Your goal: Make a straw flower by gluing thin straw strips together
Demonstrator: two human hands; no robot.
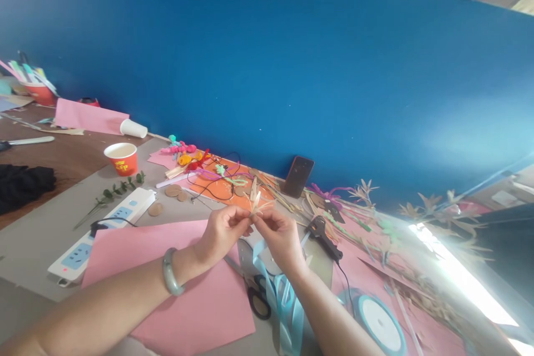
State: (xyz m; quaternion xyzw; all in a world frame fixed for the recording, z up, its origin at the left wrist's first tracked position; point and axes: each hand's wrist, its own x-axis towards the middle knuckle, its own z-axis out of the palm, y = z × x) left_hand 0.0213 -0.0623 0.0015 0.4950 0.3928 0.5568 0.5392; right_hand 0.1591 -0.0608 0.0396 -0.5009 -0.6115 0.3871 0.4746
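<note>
My left hand (225,232) and my right hand (280,235) meet fingertip to fingertip above the table. Pinched between them is the base of a pale straw-coloured flower (255,200), its pointed petals standing upward. Both hands are closed on it, and the fingers hide its lower end. Under my right wrist hang loops of light blue ribbon (287,311). Black-handled scissors (259,297) lie just below the hands, partly covered by the ribbon. A sheet of pink paper (179,289) is spread beneath my left forearm.
A white power strip (104,233) and a red paper cup (120,159) stand to the left. A black glue gun (325,238) lies right of my hands, near a ribbon spool (381,325). A phone (298,176) leans against the blue wall (267,67). Dried stems crowd the right side.
</note>
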